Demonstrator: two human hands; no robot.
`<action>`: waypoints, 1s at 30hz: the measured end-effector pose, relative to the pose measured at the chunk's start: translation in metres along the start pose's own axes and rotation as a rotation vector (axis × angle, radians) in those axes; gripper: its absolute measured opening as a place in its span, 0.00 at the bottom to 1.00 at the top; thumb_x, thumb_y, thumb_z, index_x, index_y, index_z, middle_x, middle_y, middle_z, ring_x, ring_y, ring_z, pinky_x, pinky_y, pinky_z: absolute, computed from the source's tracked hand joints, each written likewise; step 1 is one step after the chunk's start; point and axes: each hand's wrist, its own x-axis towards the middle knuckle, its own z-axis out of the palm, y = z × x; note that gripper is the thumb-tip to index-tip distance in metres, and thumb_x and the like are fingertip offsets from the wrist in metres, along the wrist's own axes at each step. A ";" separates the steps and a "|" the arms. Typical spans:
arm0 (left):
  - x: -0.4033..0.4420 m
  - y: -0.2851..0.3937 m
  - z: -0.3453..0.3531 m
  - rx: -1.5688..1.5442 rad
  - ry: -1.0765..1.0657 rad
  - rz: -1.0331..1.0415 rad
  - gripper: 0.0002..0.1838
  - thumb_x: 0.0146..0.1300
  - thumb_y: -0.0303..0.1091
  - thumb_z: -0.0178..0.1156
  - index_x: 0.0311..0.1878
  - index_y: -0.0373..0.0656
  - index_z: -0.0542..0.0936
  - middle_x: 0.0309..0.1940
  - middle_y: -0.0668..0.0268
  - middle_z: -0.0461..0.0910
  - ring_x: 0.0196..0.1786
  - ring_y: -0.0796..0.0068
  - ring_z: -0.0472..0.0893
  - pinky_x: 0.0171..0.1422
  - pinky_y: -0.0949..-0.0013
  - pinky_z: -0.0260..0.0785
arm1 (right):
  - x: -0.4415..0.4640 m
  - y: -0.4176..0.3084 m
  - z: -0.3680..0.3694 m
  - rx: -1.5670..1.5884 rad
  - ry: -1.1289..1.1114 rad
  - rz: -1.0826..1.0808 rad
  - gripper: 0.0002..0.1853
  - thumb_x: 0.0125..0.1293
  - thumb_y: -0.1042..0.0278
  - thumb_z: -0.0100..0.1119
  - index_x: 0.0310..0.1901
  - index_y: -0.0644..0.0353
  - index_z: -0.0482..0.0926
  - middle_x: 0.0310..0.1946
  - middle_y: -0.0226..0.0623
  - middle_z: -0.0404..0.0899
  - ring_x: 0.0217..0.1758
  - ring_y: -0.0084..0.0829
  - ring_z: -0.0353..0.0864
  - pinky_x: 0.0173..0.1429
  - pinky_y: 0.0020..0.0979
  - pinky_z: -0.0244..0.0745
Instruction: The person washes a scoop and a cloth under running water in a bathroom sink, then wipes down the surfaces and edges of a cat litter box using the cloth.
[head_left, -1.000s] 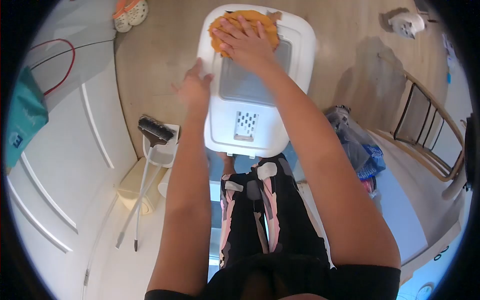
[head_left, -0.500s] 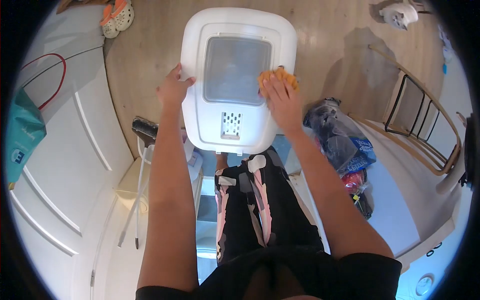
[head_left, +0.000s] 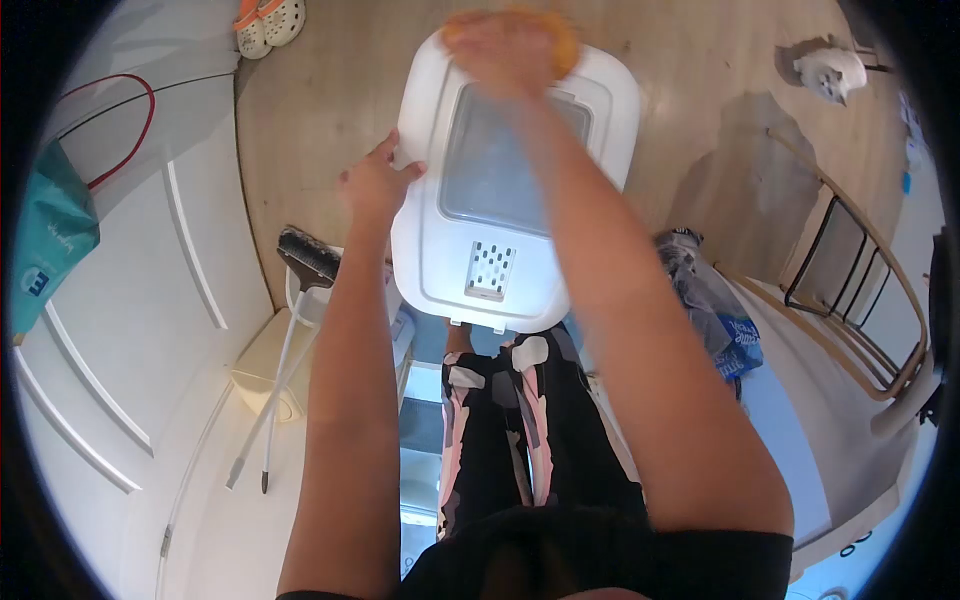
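Observation:
A white plastic litter box lid (head_left: 420, 250) with a translucent grey panel (head_left: 490, 165) and a small slotted vent sits in front of me, above my knees. My left hand (head_left: 378, 180) grips its left edge, thumb on top and fingers at the rim. At the far edge of the lid, my right hand (head_left: 500, 52) presses an orange cloth (head_left: 562, 42); hand and cloth are smeared by motion. My right forearm crosses over the panel and hides part of the lid's right side.
A cat (head_left: 832, 76) is on the wooden floor at the upper right, near a wooden rack (head_left: 850, 200). Plastic bags (head_left: 715, 310) lie right of my legs. A broom (head_left: 308, 258) leans at the left by a cream bin (head_left: 262, 368). Clogs (head_left: 270, 25) and a teal bag (head_left: 55, 230) are further left.
My right hand has swept the cloth from the lid's right side up to its far edge. My left hand keeps its hold. The whole view has shifted slightly.

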 end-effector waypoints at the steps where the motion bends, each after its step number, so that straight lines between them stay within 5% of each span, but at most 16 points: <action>1: -0.002 0.003 -0.005 0.028 -0.021 -0.034 0.40 0.45 0.51 0.69 0.65 0.56 0.69 0.49 0.62 0.81 0.52 0.70 0.79 0.66 0.55 0.52 | 0.003 -0.028 0.019 0.100 0.070 -0.037 0.16 0.59 0.62 0.49 0.47 0.53 0.80 0.51 0.35 0.78 0.58 0.35 0.74 0.57 0.41 0.67; 3: -0.003 0.007 -0.008 0.032 -0.041 -0.048 0.40 0.46 0.51 0.69 0.65 0.57 0.69 0.49 0.63 0.81 0.52 0.70 0.79 0.65 0.56 0.53 | 0.004 -0.069 0.040 -0.190 0.088 -0.328 0.17 0.59 0.60 0.51 0.48 0.52 0.81 0.52 0.30 0.78 0.60 0.34 0.71 0.63 0.39 0.61; 6: -0.002 0.005 -0.010 0.042 -0.045 -0.048 0.39 0.46 0.52 0.68 0.65 0.58 0.69 0.49 0.65 0.81 0.51 0.71 0.79 0.64 0.56 0.53 | -0.012 -0.051 0.033 0.042 0.109 -0.419 0.17 0.57 0.58 0.53 0.46 0.51 0.81 0.51 0.27 0.78 0.60 0.32 0.71 0.63 0.39 0.60; 8: -0.003 0.000 -0.006 0.034 -0.035 -0.041 0.39 0.46 0.52 0.68 0.65 0.58 0.69 0.50 0.65 0.81 0.51 0.71 0.79 0.64 0.56 0.53 | -0.015 -0.010 0.022 0.257 0.201 -0.211 0.17 0.57 0.54 0.54 0.45 0.49 0.81 0.51 0.25 0.78 0.58 0.31 0.71 0.63 0.41 0.60; 12: -0.001 -0.002 -0.006 -0.008 -0.034 0.002 0.40 0.46 0.55 0.67 0.65 0.59 0.69 0.49 0.65 0.81 0.50 0.70 0.79 0.64 0.53 0.53 | -0.067 0.094 0.021 -0.007 0.395 0.126 0.22 0.66 0.48 0.46 0.56 0.49 0.74 0.59 0.29 0.72 0.61 0.36 0.69 0.63 0.41 0.60; 14: 0.001 0.000 -0.007 0.013 -0.054 0.006 0.39 0.46 0.55 0.66 0.65 0.59 0.69 0.48 0.65 0.81 0.50 0.70 0.80 0.64 0.52 0.53 | -0.080 0.097 0.025 0.019 0.407 0.165 0.23 0.66 0.47 0.45 0.58 0.47 0.73 0.61 0.28 0.70 0.62 0.37 0.68 0.63 0.43 0.59; 16: 0.003 0.000 -0.012 0.038 -0.096 -0.008 0.39 0.47 0.55 0.66 0.65 0.59 0.69 0.48 0.65 0.81 0.50 0.68 0.80 0.65 0.48 0.51 | -0.081 0.076 0.027 -0.118 0.434 0.427 0.21 0.67 0.48 0.44 0.56 0.45 0.74 0.62 0.25 0.69 0.63 0.40 0.67 0.62 0.43 0.60; 18: 0.004 0.002 -0.017 0.063 -0.085 0.002 0.39 0.48 0.54 0.66 0.65 0.58 0.68 0.48 0.65 0.81 0.50 0.67 0.79 0.65 0.46 0.50 | -0.064 0.051 0.040 -0.447 0.435 0.032 0.19 0.66 0.50 0.43 0.53 0.42 0.76 0.63 0.23 0.67 0.65 0.41 0.64 0.64 0.43 0.59; 22: -0.003 0.011 -0.024 0.129 -0.126 0.002 0.38 0.51 0.53 0.64 0.67 0.57 0.66 0.49 0.64 0.80 0.52 0.64 0.79 0.66 0.44 0.49 | -0.012 -0.041 0.032 -0.046 0.173 -0.369 0.14 0.63 0.53 0.48 0.46 0.37 0.81 0.56 0.18 0.75 0.65 0.35 0.64 0.63 0.49 0.54; 24: -0.003 0.008 -0.018 0.121 -0.085 0.005 0.39 0.51 0.52 0.64 0.67 0.57 0.65 0.50 0.63 0.80 0.53 0.63 0.78 0.65 0.45 0.51 | 0.016 -0.074 0.014 -0.160 -0.275 -0.400 0.14 0.61 0.60 0.48 0.42 0.49 0.83 0.50 0.23 0.79 0.59 0.32 0.70 0.63 0.46 0.53; 28: -0.001 0.010 -0.012 0.119 -0.130 -0.047 0.39 0.52 0.49 0.63 0.68 0.56 0.62 0.52 0.62 0.79 0.53 0.60 0.79 0.63 0.48 0.57 | 0.057 -0.081 0.014 -0.321 -0.439 -0.349 0.13 0.58 0.59 0.52 0.38 0.50 0.85 0.41 0.28 0.83 0.52 0.32 0.77 0.59 0.49 0.55; 30: -0.002 0.007 -0.009 0.078 -0.138 -0.048 0.38 0.53 0.49 0.62 0.68 0.56 0.62 0.52 0.61 0.79 0.53 0.61 0.79 0.66 0.45 0.52 | 0.079 -0.068 0.010 -0.235 -0.568 -0.138 0.14 0.54 0.52 0.56 0.35 0.48 0.86 0.38 0.31 0.83 0.44 0.31 0.79 0.54 0.44 0.61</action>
